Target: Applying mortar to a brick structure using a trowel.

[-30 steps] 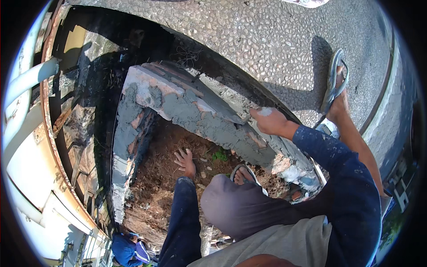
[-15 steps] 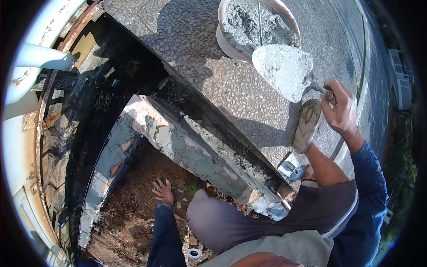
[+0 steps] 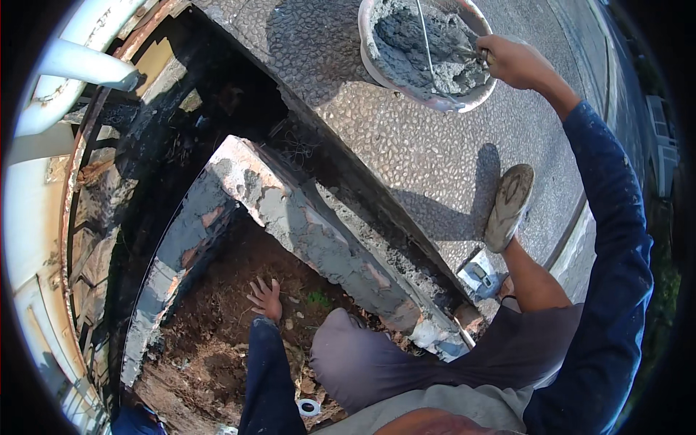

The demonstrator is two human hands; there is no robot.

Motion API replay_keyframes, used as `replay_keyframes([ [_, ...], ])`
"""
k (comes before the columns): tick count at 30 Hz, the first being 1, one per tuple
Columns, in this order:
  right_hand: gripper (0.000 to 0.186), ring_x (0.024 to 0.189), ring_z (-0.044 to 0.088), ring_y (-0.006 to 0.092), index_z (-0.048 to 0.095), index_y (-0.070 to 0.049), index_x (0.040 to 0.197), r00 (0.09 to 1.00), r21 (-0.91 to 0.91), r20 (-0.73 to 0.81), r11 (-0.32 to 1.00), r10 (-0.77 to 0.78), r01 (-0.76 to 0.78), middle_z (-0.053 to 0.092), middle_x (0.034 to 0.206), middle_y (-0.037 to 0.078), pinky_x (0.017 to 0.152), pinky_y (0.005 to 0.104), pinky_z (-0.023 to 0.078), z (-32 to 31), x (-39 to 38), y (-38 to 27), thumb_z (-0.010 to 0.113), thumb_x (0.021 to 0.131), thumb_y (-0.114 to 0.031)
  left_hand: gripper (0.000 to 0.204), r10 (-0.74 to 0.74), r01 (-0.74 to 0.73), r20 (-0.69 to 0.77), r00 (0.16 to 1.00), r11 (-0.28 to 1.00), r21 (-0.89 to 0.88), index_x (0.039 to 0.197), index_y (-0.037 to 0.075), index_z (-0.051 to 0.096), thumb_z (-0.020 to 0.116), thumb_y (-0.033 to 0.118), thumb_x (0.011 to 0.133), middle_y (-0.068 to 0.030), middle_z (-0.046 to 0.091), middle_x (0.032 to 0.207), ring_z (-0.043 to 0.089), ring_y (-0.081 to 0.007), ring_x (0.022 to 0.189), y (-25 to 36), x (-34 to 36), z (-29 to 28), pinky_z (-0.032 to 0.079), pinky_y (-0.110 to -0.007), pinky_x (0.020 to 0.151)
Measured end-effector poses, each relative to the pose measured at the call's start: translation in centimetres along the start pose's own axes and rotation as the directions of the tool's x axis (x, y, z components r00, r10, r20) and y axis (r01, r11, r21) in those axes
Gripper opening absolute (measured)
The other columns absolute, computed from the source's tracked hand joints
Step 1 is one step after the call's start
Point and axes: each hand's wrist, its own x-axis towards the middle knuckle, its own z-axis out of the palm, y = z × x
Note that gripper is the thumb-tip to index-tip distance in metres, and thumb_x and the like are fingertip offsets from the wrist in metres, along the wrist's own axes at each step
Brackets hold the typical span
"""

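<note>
At the upper right my right hand (image 3: 518,61) is closed round the handle of a trowel (image 3: 483,55). Its blade is down in the wet grey mortar (image 3: 409,45) and hardly shows. The mortar lies in a pale, stained bucket (image 3: 371,64) with a thin wire handle (image 3: 426,43), standing on the pebbled paving. My left hand (image 3: 267,299) is open with fingers spread, at the brown soil (image 3: 217,341) inside the low walls; whether it presses on the ground I cannot tell. The wall (image 3: 304,230) beside it is partly covered with patchy grey mortar.
A dark trench (image 3: 217,80) runs between the walls and the paving edge. White pipes and rusty metal (image 3: 87,61) stand at the left. My sandalled foot (image 3: 509,208) is on the paving (image 3: 442,156), near a small pale object (image 3: 478,274). A white ring (image 3: 309,407) lies low on the soil.
My right hand has moved up and slightly left, taking the trowel blade from above the paving into the bucket's mortar. The wire handle has tilted. My left hand stays spread near the soil.
</note>
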Motion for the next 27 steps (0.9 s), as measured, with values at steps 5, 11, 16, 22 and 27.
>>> replay_keyframes([
  [5,0.034,0.07,0.058,0.0244,0.064,-0.005,0.11,0.964,0.553,0.262,0.814,0.034,-0.179,0.059,0.08,0.012,0.06,0.0391,0.045,-0.8,-0.5,-2.7,0.059,0.077,-0.01,0.093,0.061,-0.059,0.042,0.997,0.998,-0.033,0.156,0.023,0.005,0.03,0.079,0.086,-0.0076,-0.008,0.163,-0.017,-0.0409,0.146,-0.7,0.6,-0.6,-0.007,-0.067,0.109],
  [11,0.04,0.041,0.036,0.0061,0.06,-0.002,0.113,0.924,0.778,0.351,0.502,0.152,-0.378,0.044,0.059,-0.003,0.037,0.025,0.031,-0.4,-5.1,-1.9,0.055,0.074,-0.008,0.092,0.05,-0.034,0.102,0.994,0.987,-0.16,0.156,0.024,0.001,0.03,0.078,0.087,-0.0074,-0.009,0.162,-0.018,-0.0405,0.145,1.3,-1.5,-1.4,-0.009,-0.066,0.109],
  [16,0.053,0.048,0.041,0.0027,0.05,-0.003,0.132,0.933,0.704,0.31,0.616,0.182,-0.354,0.045,0.068,-0.004,0.039,0.0202,0.034,-2.8,-7.5,-0.1,0.058,0.081,-0.013,0.092,0.007,0.003,0.07,0.998,0.99,-0.141,0.156,0.025,0.002,0.03,0.078,0.087,-0.0071,-0.01,0.162,-0.018,-0.0403,0.145,0.2,-1.7,-1.5,-0.009,-0.066,0.109],
  [22,0.063,0.055,0.05,0.0055,0.043,-0.006,0.141,0.938,0.678,0.022,0.685,0.345,-0.268,0.055,0.079,0.001,0.043,0.021,0.04,-1.9,-15.5,5.4,0.061,0.085,-0.029,0.091,0.005,0.0,0.035,0.999,0.99,-0.139,0.156,0.025,0.003,0.031,0.077,0.087,-0.0066,-0.01,0.162,-0.019,-0.041,0.145,-0.1,-1.5,-3.2,-0.009,-0.066,0.109],
  [27,0.062,0.07,0.062,0.0125,0.043,-0.003,0.138,0.903,0.625,-0.353,0.78,0.247,0.031,0.063,0.097,0.011,0.056,0.0242,0.05,-5.8,-26.5,3.4,0.066,0.086,-0.029,0.092,0.082,-0.068,0.092,0.992,0.986,-0.152,0.156,0.024,0.001,0.029,0.078,0.087,-0.0074,-0.01,0.162,-0.018,-0.0409,0.145,2.6,-2.2,-0.1,-0.009,-0.066,0.109],
])
